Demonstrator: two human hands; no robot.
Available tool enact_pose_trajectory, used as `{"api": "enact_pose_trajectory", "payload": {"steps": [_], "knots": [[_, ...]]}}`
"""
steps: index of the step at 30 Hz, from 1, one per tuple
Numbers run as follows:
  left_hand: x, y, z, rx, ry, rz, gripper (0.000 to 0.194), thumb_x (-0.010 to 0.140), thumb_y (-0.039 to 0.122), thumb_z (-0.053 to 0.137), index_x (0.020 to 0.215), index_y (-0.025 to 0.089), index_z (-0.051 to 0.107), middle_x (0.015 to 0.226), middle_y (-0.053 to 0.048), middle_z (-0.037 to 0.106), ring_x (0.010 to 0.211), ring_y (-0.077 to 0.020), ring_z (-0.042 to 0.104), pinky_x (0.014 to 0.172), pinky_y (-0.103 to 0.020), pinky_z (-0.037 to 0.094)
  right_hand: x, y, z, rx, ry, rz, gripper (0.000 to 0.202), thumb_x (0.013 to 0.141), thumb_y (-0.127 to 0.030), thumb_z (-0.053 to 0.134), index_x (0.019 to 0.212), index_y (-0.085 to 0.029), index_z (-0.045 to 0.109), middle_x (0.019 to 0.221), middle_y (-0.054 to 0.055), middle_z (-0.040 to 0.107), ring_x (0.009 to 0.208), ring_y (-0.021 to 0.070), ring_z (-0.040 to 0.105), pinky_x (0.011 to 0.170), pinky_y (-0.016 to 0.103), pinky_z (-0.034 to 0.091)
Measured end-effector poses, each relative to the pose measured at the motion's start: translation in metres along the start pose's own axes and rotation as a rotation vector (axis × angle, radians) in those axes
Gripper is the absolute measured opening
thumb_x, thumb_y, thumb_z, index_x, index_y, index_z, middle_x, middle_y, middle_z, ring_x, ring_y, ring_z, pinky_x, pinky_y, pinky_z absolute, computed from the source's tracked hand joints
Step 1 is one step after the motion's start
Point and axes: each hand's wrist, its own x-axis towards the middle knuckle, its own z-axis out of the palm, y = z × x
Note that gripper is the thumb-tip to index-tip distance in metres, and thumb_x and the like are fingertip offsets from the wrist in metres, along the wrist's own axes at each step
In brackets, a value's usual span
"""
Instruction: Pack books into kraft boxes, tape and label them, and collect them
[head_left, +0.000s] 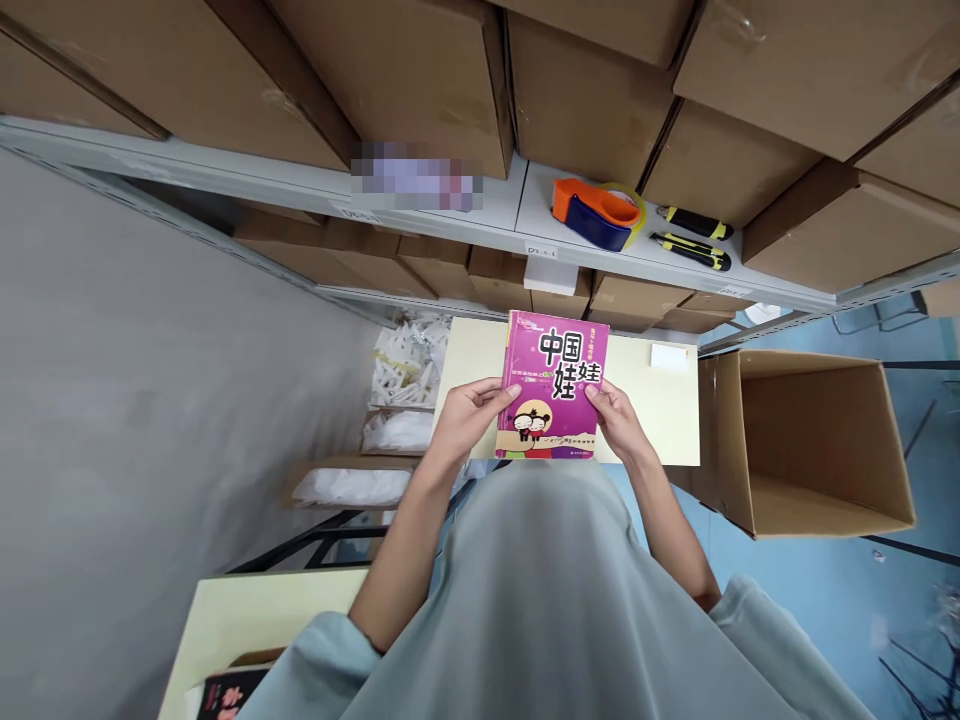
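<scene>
A magenta book (551,385) with Chinese characters and two cartoon figures on its cover is held up in front of me, front cover facing my view. My left hand (474,412) grips its left edge, thumb on the cover and fingers behind. On the opposite edge, my right hand (615,415) pinches it the same way. Both hands' fingertips behind the book are hidden. Beneath it lies a pale yellow table (652,420), with a small white stack of paper (668,357) near the far right corner.
A shelf (495,215) crosses ahead, bearing cardboard boxes (585,110), an orange and blue tape dispenser (596,214) and two utility knives (691,250). An open cardboard box (825,440) stands right of the table. White packing material (409,365) sits at left. Another table (262,610) holds a dark book (229,692).
</scene>
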Motion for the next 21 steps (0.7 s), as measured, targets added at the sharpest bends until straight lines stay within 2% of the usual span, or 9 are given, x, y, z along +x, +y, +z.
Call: {"api": "enact_pose_trajectory", "payload": {"steps": [4, 7, 10, 12, 14, 15, 17, 18, 21], "knots": [[-0.014, 0.005, 0.017, 0.062, 0.118, 0.053, 0.060, 0.074, 0.067, 0.097, 0.107, 0.017, 0.090, 0.100, -0.010, 0.088, 0.093, -0.0332, 0.082, 0.088, -0.046, 0.070, 0.014, 0.016, 0.001, 0.031, 0.020, 0.019, 0.058, 0.083, -0.067, 0.089, 0.124, -0.028, 0.077, 0.123, 0.005, 0.086, 0.113, 0.0286, 0.080, 0.103, 0.043, 0.066], [-0.028, 0.010, 0.045, 0.282, 0.174, 0.210, 0.042, 0.086, 0.057, 0.089, 0.110, 0.022, 0.091, 0.102, -0.006, 0.088, 0.088, -0.0304, 0.081, 0.087, -0.044, 0.069, 0.034, 0.036, 0.009, 0.133, 0.089, 0.011, 0.048, 0.079, -0.060, 0.089, 0.113, -0.028, 0.077, 0.112, 0.002, 0.085, 0.109, 0.0272, 0.079, 0.107, 0.043, 0.065], [-0.044, 0.009, 0.078, 0.454, 0.073, 0.432, 0.026, 0.092, 0.046, 0.084, 0.110, 0.028, 0.090, 0.122, -0.008, 0.087, 0.112, -0.0351, 0.081, 0.110, -0.049, 0.064, 0.050, 0.053, 0.021, 0.256, 0.034, 0.038, 0.039, 0.083, -0.064, 0.079, 0.095, -0.027, 0.073, 0.086, 0.001, 0.079, 0.097, 0.0269, 0.078, 0.107, 0.047, 0.065], [-0.054, 0.004, 0.097, 0.498, -0.058, 0.492, 0.023, 0.095, 0.043, 0.081, 0.111, 0.028, 0.090, 0.130, -0.012, 0.085, 0.125, -0.0389, 0.078, 0.119, -0.053, 0.059, 0.055, 0.059, 0.028, 0.313, -0.071, 0.051, 0.055, 0.102, -0.069, 0.046, 0.088, -0.021, 0.070, 0.081, 0.001, 0.074, 0.094, 0.0220, 0.079, 0.108, 0.046, 0.059], [-0.061, -0.003, 0.107, 0.521, -0.144, 0.503, 0.026, 0.097, 0.042, 0.077, 0.116, 0.027, 0.089, 0.133, -0.015, 0.083, 0.127, -0.0403, 0.077, 0.117, -0.054, 0.060, 0.057, 0.061, 0.031, 0.363, -0.132, 0.031, 0.073, 0.106, -0.072, 0.022, 0.085, -0.020, 0.068, 0.080, 0.001, 0.071, 0.090, 0.0191, 0.078, 0.105, 0.047, 0.057], [-0.062, -0.006, 0.108, 0.538, -0.153, 0.509, 0.028, 0.098, 0.041, 0.076, 0.119, 0.026, 0.088, 0.132, -0.015, 0.083, 0.126, -0.0399, 0.077, 0.114, -0.052, 0.062, 0.057, 0.060, 0.030, 0.375, -0.145, 0.025, 0.075, 0.104, -0.079, 0.024, 0.086, -0.021, 0.069, 0.080, 0.001, 0.071, 0.089, 0.0201, 0.078, 0.105, 0.047, 0.058], [-0.060, -0.007, 0.100, 0.580, -0.124, 0.520, 0.031, 0.099, 0.040, 0.075, 0.123, 0.026, 0.088, 0.126, -0.014, 0.085, 0.120, -0.0370, 0.080, 0.107, -0.047, 0.064, 0.054, 0.056, 0.025, 0.374, -0.117, 0.010, 0.067, 0.090, -0.092, 0.053, 0.087, -0.026, 0.069, 0.077, 0.003, 0.070, 0.087, 0.0256, 0.075, 0.104, 0.050, 0.062], [-0.056, -0.006, 0.092, 0.596, -0.103, 0.519, 0.032, 0.098, 0.040, 0.075, 0.125, 0.028, 0.087, 0.122, -0.012, 0.086, 0.115, -0.0347, 0.081, 0.105, -0.045, 0.065, 0.052, 0.053, 0.020, 0.355, -0.086, 0.002, 0.062, 0.082, -0.090, 0.068, 0.087, -0.029, 0.069, 0.076, 0.003, 0.069, 0.087, 0.0282, 0.074, 0.104, 0.053, 0.064], [-0.034, 0.000, 0.057, 0.572, -0.014, 0.478, 0.034, 0.097, 0.041, 0.076, 0.128, 0.031, 0.086, 0.117, -0.006, 0.087, 0.100, -0.0284, 0.082, 0.101, -0.041, 0.065, 0.043, 0.045, 0.002, 0.206, 0.063, -0.052, 0.048, 0.074, -0.069, 0.088, 0.091, -0.028, 0.070, 0.086, 0.002, 0.074, 0.096, 0.0280, 0.073, 0.111, 0.051, 0.061]]}}
